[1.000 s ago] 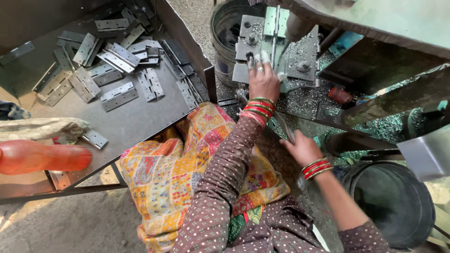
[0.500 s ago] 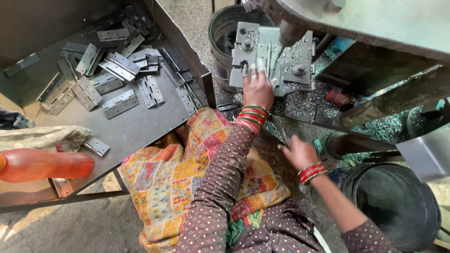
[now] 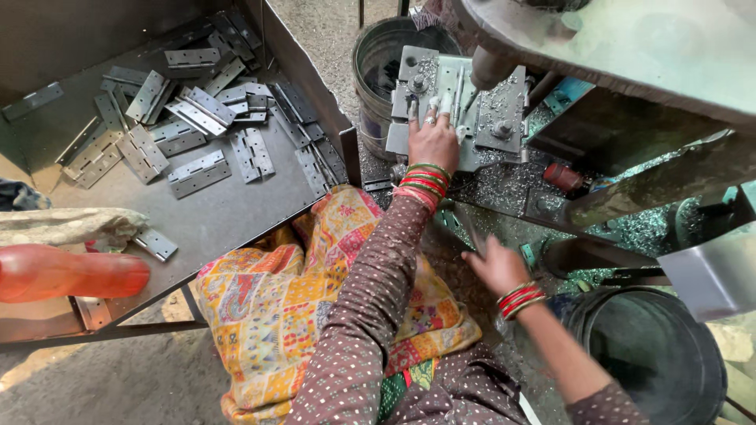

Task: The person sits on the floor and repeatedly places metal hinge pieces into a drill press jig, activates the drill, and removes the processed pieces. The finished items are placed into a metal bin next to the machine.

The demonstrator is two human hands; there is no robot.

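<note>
The left hand [image 3: 432, 140] is pressing flat on the grey metal fixture plate [image 3: 457, 118] of the press, fingers spread apart and laid on it rather than closed around anything; a narrow metal strip [image 3: 459, 96] is standing just beside its fingertips. Behind that hand a steel bucket [image 3: 386, 55] is sitting. The right hand [image 3: 496, 264] is hovering low, well apart from the plate, blurred, so I cannot tell whether it is gripping anything. Left of both hands, loose hinges [image 3: 197, 126] are lying scattered on a metal tray [image 3: 220, 212].
</note>
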